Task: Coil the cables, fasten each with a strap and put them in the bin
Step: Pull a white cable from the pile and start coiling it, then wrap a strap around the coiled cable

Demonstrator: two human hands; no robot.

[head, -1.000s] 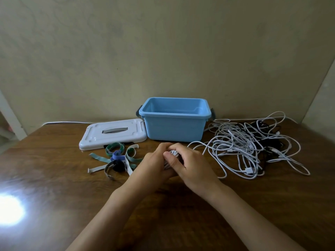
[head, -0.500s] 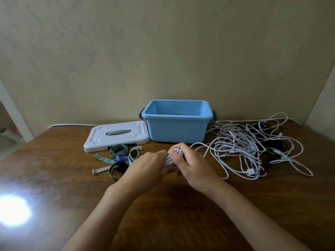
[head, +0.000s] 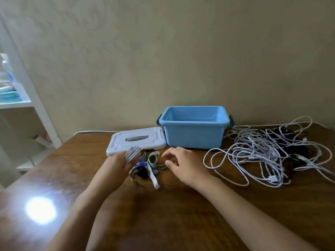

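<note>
My left hand (head: 116, 166) grips a coiled white cable (head: 132, 154), whose loops stick out above the fingers. Just to its right lies a small heap of straps (head: 151, 166) in green, blue, black and white. Over the right side of that heap hovers my right hand (head: 183, 164), fingers loosely curved and holding nothing. The open blue bin (head: 194, 132) stands behind, against the wall. To its right lies a tangle of white and black cables (head: 268, 153).
The bin's white lid (head: 136, 142) lies flat to the left of the bin. A white shelf unit (head: 21, 98) stands beyond the table's left edge. A bright light reflection (head: 40, 210) glares on the brown wooden table (head: 172, 214).
My right hand has let go of the coil and moved right over the straps. My left hand has carried the coil to the left. The camera view has shifted left.
</note>
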